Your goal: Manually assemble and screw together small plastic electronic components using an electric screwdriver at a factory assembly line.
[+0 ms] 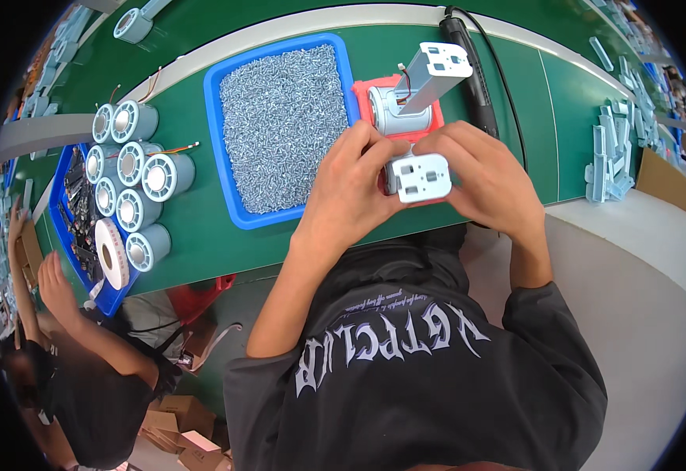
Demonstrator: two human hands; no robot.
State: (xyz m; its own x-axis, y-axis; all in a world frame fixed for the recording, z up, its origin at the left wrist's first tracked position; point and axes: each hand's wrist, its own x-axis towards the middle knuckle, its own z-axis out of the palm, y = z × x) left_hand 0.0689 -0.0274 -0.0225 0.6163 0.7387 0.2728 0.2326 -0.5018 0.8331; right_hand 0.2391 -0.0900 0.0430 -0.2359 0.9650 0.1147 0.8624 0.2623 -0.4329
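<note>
Just right of the frame's centre, the left hand [351, 188] and the right hand [480, 177] are drawn together and clamped from both sides on a small pale grey plastic bracket with round holes [421, 177], held just above the green counter [201, 228]. Directly behind the hands, a red jig block [362, 98] carries a pale grey cylindrical motor housing [394, 114], with a long grey channel-shaped bracket [433, 74] leaning up from it. A black electric screwdriver with a cord [472, 71] lies just right of the jig. Left of the hands, a blue rectangular tray of small silver screws [280, 125] sits close by. Further left stands a cluster of grey cylindrical housings [135, 184], beside a white tape roll [113, 253]. At the far right, grey brackets are piled [610, 161]. At lower left, another person's hand [56, 282] reaches toward a blue bin [68, 228].
</note>
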